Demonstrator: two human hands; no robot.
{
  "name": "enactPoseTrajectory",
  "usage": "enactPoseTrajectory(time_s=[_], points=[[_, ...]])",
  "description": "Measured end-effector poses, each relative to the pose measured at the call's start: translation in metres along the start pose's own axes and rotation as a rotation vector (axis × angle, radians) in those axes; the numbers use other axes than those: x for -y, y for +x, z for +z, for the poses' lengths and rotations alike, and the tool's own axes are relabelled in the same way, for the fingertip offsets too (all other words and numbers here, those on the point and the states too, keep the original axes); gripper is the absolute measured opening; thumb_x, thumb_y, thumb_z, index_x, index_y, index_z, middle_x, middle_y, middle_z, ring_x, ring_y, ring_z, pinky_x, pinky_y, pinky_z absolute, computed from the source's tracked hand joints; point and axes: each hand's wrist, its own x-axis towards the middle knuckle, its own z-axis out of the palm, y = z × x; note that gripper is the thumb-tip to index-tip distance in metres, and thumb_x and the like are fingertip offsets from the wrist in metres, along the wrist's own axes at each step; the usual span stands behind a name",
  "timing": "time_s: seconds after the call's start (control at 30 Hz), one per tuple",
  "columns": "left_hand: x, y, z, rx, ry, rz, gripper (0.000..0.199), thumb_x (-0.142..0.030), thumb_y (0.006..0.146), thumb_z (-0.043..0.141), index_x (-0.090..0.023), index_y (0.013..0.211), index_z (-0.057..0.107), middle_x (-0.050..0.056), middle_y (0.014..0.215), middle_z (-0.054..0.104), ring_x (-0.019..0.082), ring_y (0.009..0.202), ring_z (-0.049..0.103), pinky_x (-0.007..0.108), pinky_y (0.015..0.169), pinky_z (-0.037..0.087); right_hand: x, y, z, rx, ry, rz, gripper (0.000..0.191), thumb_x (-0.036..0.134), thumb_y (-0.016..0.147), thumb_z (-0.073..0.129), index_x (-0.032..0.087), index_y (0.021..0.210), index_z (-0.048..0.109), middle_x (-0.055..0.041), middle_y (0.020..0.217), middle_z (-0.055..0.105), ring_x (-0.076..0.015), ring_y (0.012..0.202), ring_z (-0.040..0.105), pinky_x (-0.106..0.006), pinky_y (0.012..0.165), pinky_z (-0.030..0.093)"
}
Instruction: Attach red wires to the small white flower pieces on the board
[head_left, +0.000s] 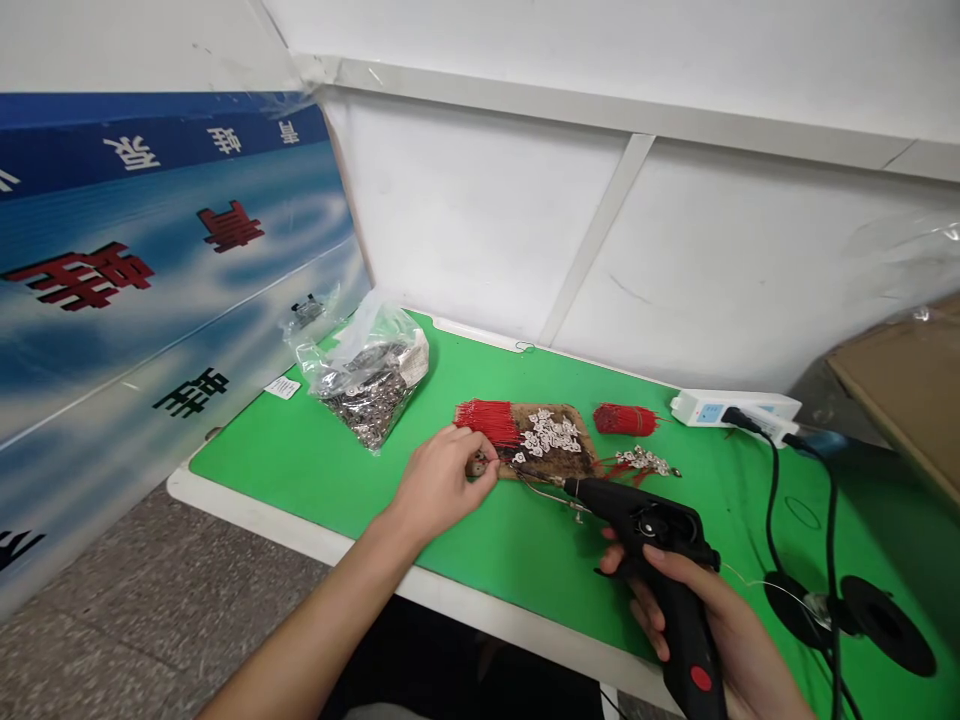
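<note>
My right hand (675, 590) is wrapped round the grip of a black soldering gun (637, 515), its tip pointing left over a brown board (574, 462). At the board's left edge my left hand (450, 470) pinches a thin red wire (495, 461) close to the gun's tip. Many red wires (487, 420) lie side by side on the board's left part. Small silvery metal pieces (551, 432) are heaped beside them. Right of the board lie a red wire bundle (626, 419) and a group of metal pieces with red wires attached (643, 460).
A clear plastic bag (371, 385) of small metal parts stands at the back left of the green table mat (285, 480). A white power strip (735, 408) with black cables sits at the back right, near a black wire spool (889, 625) and a cardboard box (904, 380).
</note>
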Motion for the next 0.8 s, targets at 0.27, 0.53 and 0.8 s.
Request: enactPoseTrajectory(time_s=[0.27,0.53,0.8], points=[[0.000,0.002,0.000,0.001,-0.012,0.003,0.012,-0.031,0.094,0.058,-0.022,0.090,0.065,-0.002,0.084,0.063,0.016,0.084,0.053,0.031,0.075,0.037,0.000,0.000,-0.001,0.028,0.029,0.000,0.052,0.045,0.081,0.079,0.009,0.119,0.074,-0.0144,0.098,0.070,-0.0103,0.052,0.042,-0.022,0.037,0.041],[0.002,0.001,-0.001,0.009,-0.018,0.003,0.013,-0.032,0.093,0.058,-0.022,0.090,0.066,-0.002,0.084,0.063,0.016,0.084,0.054,0.032,0.075,0.038,0.000,0.001,0.001,0.016,0.011,-0.021,0.053,0.045,0.081,0.078,0.009,0.120,0.073,-0.0146,0.099,0.070,-0.0099,0.052,0.042,-0.023,0.038,0.043],[0.002,0.002,-0.001,0.006,-0.009,-0.003,0.013,-0.032,0.093,0.059,-0.023,0.090,0.067,-0.001,0.083,0.063,0.017,0.085,0.054,0.032,0.075,0.038,0.006,-0.005,0.013,-0.018,-0.002,-0.029,0.054,0.044,0.079,0.081,0.007,0.117,0.073,-0.0152,0.098,0.072,-0.0095,0.051,0.042,-0.022,0.038,0.043]])
